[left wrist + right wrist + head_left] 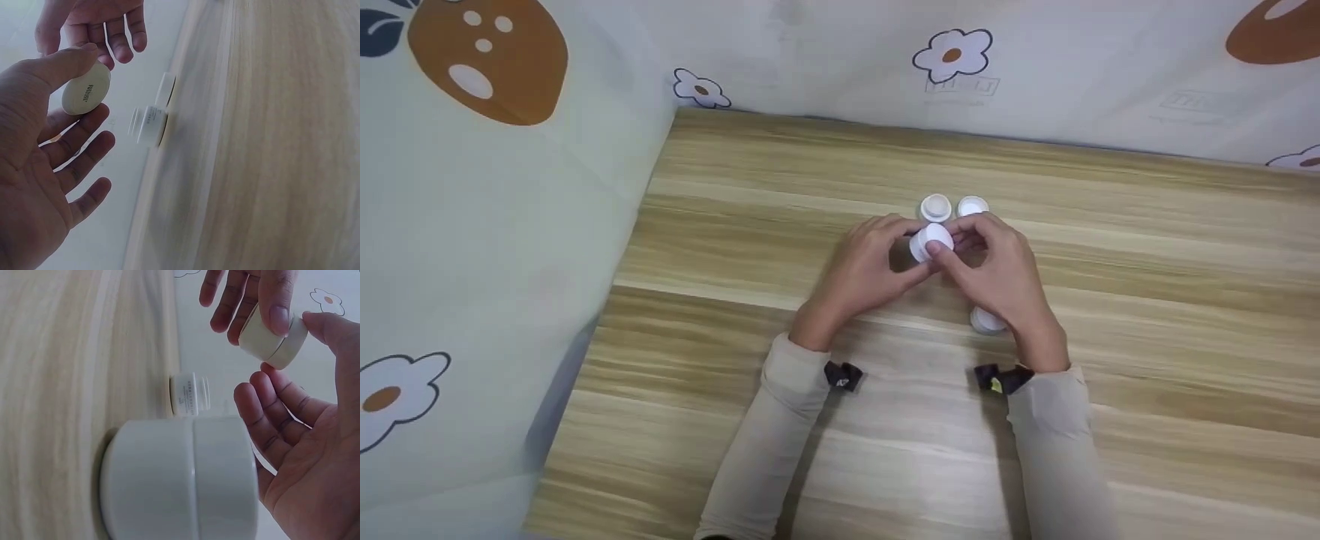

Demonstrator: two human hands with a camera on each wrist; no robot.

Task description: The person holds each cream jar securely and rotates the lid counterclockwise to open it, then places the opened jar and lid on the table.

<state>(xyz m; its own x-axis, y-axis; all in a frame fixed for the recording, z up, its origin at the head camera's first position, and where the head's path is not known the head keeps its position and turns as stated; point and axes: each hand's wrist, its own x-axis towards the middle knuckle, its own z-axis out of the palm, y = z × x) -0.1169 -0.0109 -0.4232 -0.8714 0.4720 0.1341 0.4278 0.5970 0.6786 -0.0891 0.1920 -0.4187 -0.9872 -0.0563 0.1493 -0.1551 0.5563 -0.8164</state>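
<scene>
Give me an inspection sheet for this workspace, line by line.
Surface: wood-grain table.
Job's things: lidded white jar held between the hands; beyond it, open jar standing beside low white piece, probably a lid; second lidded jar standing near the right wrist.
Clutter: nothing seen.
Hands: left hand and right hand both pinch the held jar.
Cables: nothing seen.
Surroundings: flower-patterned backdrop along the table's far and left sides.
</scene>
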